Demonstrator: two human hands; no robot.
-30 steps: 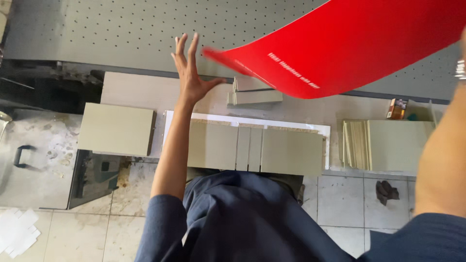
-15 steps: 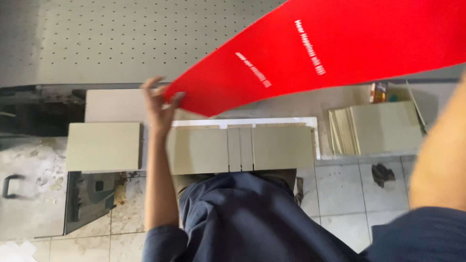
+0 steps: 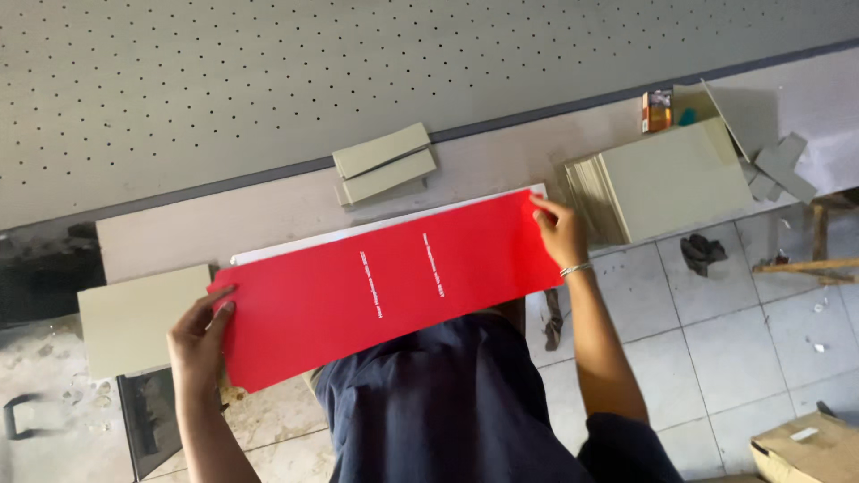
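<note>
Red sheet (image 3: pixel 385 282) lies flat across the bench (image 3: pixel 259 215), over a white sheet (image 3: pixel 376 228) whose edge shows along its far side. Left hand (image 3: pixel 199 335) grips the sheet's left end, fingers on top. Right hand (image 3: pixel 559 231) pinches the right end. Two lines of white print run across the sheet's middle. Grey board strips (image 3: pixel 385 163) lie beyond it. A grey board stack (image 3: pixel 667 183) sits just right of the right hand; a single grey board (image 3: pixel 134 317) sits just left of the left hand. Brown carton (image 3: pixel 810 447) stands on the tiled floor, lower right.

long red sheet (image 3: pixel 385 282), flat, white print lines
</note>
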